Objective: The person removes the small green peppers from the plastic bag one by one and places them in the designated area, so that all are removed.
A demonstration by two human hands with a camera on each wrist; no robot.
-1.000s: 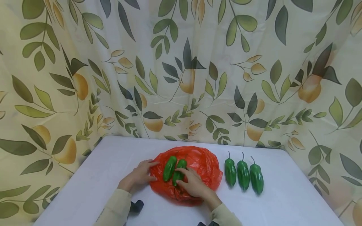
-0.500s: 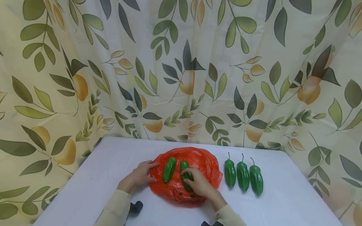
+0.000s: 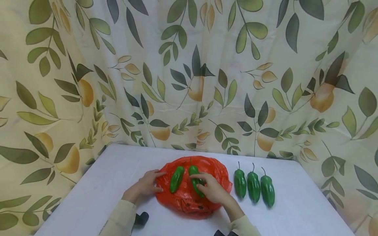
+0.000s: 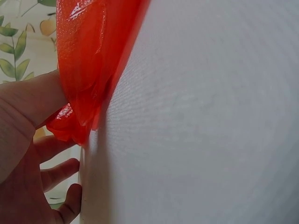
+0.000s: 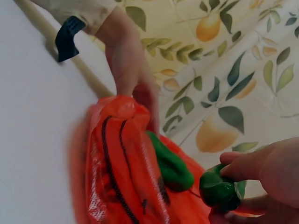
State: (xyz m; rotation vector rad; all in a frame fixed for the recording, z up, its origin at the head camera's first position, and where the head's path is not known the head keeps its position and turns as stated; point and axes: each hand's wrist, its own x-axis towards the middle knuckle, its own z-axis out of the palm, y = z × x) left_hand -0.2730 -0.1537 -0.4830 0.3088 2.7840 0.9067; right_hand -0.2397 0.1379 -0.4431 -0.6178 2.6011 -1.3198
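A crumpled red plastic bag [image 3: 217, 168] lies on the white table, with two green peppers on top. My right hand [image 3: 214, 188] holds the right-hand green pepper [image 3: 194, 170] between thumb and fingers; in the right wrist view the tip of this pepper [image 5: 219, 192] points at the camera. The other pepper [image 3: 177, 179] lies beside it on the bag, slightly tilted. My left hand [image 3: 146, 183] holds the bag's left edge, and the left wrist view has the red plastic [image 4: 86, 105] between thumb and fingers.
Right of the bag, three more green peppers [image 3: 240, 184] lie in a row, stems pointing away. A leaf-and-fruit patterned curtain [image 3: 189, 82] hangs behind the white table [image 3: 298, 203]. Dark wrist devices [image 3: 141, 219] sit by the sleeves.
My right hand has shifted the held pepper to the right, opening a gap between it and the other one on the bag. The left hand stays at the bag's edge.
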